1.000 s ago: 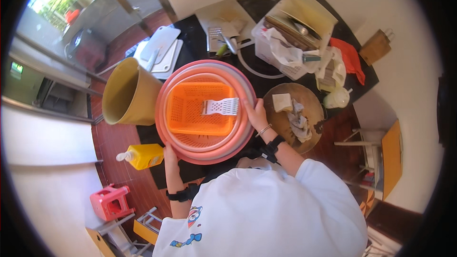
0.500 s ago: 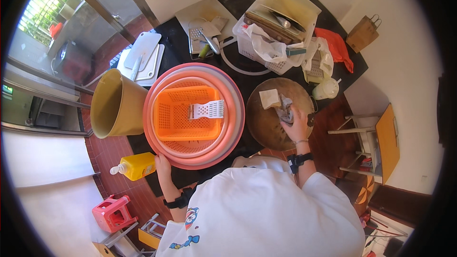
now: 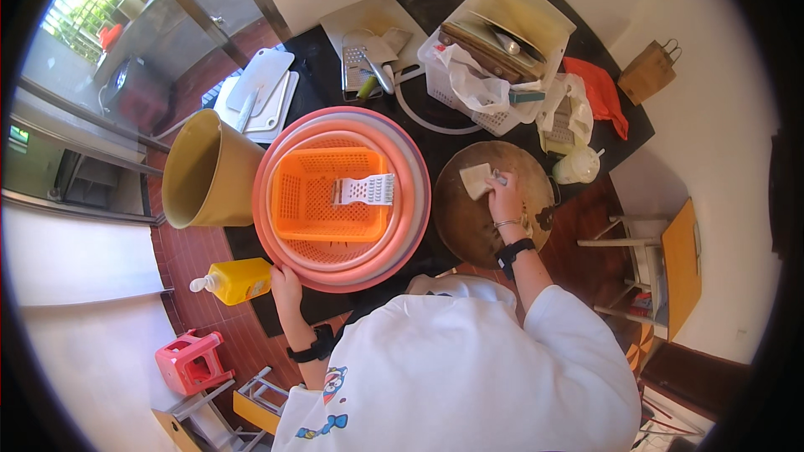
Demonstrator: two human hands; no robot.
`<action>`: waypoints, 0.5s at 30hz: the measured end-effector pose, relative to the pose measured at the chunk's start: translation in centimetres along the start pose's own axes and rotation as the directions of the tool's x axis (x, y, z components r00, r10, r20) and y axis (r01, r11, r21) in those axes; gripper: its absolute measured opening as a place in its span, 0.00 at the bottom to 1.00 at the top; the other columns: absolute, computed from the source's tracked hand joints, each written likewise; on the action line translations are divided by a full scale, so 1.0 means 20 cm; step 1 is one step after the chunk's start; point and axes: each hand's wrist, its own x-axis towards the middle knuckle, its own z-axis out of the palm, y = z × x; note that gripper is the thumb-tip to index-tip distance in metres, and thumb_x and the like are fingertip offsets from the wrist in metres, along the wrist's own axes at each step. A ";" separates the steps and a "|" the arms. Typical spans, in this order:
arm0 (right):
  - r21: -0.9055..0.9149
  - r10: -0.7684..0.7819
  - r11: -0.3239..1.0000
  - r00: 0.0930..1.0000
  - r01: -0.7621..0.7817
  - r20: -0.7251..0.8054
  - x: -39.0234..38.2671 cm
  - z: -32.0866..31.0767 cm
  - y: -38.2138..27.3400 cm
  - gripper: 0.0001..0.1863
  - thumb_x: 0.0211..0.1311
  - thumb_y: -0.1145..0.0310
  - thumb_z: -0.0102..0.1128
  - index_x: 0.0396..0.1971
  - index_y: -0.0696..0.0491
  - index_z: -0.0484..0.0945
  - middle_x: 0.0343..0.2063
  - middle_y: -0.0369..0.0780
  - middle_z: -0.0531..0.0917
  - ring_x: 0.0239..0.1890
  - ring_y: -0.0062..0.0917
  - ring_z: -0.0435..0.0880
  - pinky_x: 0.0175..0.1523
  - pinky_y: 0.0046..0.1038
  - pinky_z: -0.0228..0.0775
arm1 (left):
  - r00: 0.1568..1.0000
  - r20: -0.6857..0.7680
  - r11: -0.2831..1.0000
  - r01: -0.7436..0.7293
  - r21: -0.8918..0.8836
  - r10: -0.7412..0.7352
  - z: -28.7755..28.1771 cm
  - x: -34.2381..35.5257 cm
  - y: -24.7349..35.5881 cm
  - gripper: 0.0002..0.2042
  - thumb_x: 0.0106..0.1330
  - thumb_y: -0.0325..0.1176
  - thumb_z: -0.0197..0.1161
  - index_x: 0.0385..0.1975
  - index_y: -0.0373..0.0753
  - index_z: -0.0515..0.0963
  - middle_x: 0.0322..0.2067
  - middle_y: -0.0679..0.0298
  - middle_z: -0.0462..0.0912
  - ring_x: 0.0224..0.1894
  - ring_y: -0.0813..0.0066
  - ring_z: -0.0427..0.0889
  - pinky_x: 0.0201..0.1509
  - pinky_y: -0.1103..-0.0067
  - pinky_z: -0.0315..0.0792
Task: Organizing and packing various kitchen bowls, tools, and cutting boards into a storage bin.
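My right hand (image 3: 505, 199) is over a wide brown wok (image 3: 456, 230) on the right, fingers closed on a small crumpled grey thing (image 3: 501, 177), mostly hidden by them. Against these fingertips lies a pale square block (image 3: 475, 182), perhaps a sponge. At the near left rim of a stack of pink basins (image 3: 261, 201) is my left hand (image 3: 286, 286), its fingers partly hidden. Beside it stands a yellow pump bottle (image 3: 240, 282). An orange basket (image 3: 322, 232) sits in the top basin, with a metal grater (image 3: 368, 190) across its right side.
A tall tan bucket (image 3: 180, 184) stands left of the basins. Behind are white cutting boards (image 3: 272, 75), a knife-like tool (image 3: 378, 71) and a white basket (image 3: 444, 84) full of things. A lidded cup (image 3: 578, 166) is right of the wok; a pink stool (image 3: 188, 360) stands at lower left.
My right hand has moved up and left inside the wok, with the grey thing, to the pale block's edge. The block now lies tilted. My left hand stays by the basins.
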 end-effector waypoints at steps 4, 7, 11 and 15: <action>0.291 0.158 0.949 0.981 -0.119 -0.114 0.04 -0.10 0.06 0.08 0.48 0.74 0.56 0.31 0.51 0.79 0.36 0.44 0.75 0.41 0.38 0.74 0.46 0.32 0.67 | 1.000 0.004 0.999 0.022 -0.026 -0.022 -0.01 -0.03 -0.01 0.18 0.64 0.37 0.44 0.41 0.24 0.67 0.41 0.37 0.72 0.45 0.43 0.71 0.49 0.65 0.65; 0.238 0.124 0.970 0.945 -0.051 -0.304 0.05 -0.22 0.08 0.07 0.51 0.70 0.57 0.29 0.57 0.77 0.33 0.45 0.76 0.38 0.38 0.75 0.44 0.32 0.67 | 1.000 0.016 1.000 -0.006 -0.018 0.006 0.01 -0.03 -0.07 0.19 0.64 0.38 0.44 0.41 0.24 0.68 0.41 0.38 0.72 0.45 0.43 0.71 0.49 0.65 0.65; 0.270 0.105 0.963 0.939 -0.014 -0.327 0.09 -0.32 0.03 0.09 0.51 0.68 0.58 0.26 0.59 0.76 0.32 0.45 0.76 0.36 0.39 0.75 0.42 0.32 0.67 | 1.000 0.025 0.999 0.002 -0.033 -0.001 0.01 -0.03 -0.06 0.19 0.63 0.37 0.45 0.43 0.24 0.67 0.41 0.38 0.73 0.45 0.44 0.71 0.49 0.65 0.65; 0.287 0.120 0.956 0.969 -0.054 -0.217 0.18 -0.26 -0.04 0.07 0.48 0.68 0.59 0.25 0.55 0.75 0.27 0.43 0.75 0.30 0.38 0.75 0.37 0.33 0.68 | 1.000 0.020 0.996 -0.001 -0.088 0.003 0.03 -0.05 -0.07 0.18 0.63 0.35 0.47 0.45 0.25 0.67 0.40 0.40 0.73 0.44 0.46 0.72 0.48 0.65 0.65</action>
